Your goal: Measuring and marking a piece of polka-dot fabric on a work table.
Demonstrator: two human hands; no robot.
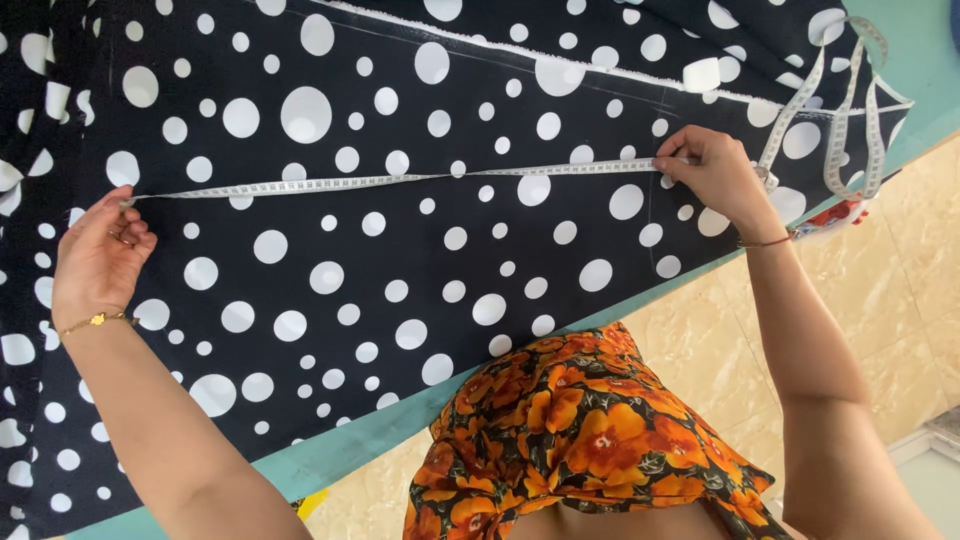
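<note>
Both bare arms reach forward, spread wide apart. The left hand (98, 255) is curled, fingers pinched together, wrist bent. The right hand (712, 172) pinches too, knuckles up, forearm angled inward.

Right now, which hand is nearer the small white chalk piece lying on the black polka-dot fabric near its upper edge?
Right. The right hand pinches the white measuring tape just below the small white chalk piece; the left hand holds the tape's other end far across the black polka-dot fabric.
</note>
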